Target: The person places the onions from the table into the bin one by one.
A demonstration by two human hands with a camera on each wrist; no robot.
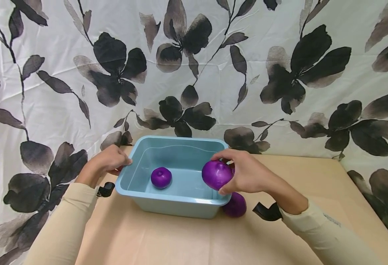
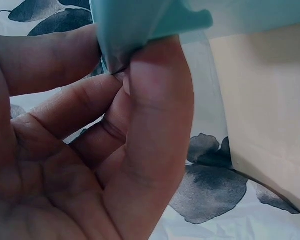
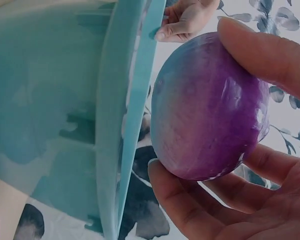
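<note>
Right hand (image 1: pixel 247 172) pinches purple ball (image 1: pixel 216 174) between thumb and fingers, raised at 3 o'clock end of blue basin (image 1: pixel 180 209). Left hand (image 1: pixel 111 160) pinches basin rim at 9 o'clock. Second ball (image 1: pixel 161 177) lies inside, toward 8 o'clock. Third ball (image 1: pixel 235 205) on worktop (image 1: pixel 167 239), just beside basin, at 4 o'clock.

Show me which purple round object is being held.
The purple object in the right hand; neither other is held: another lies inside the blue tub, the third outside it.
</note>
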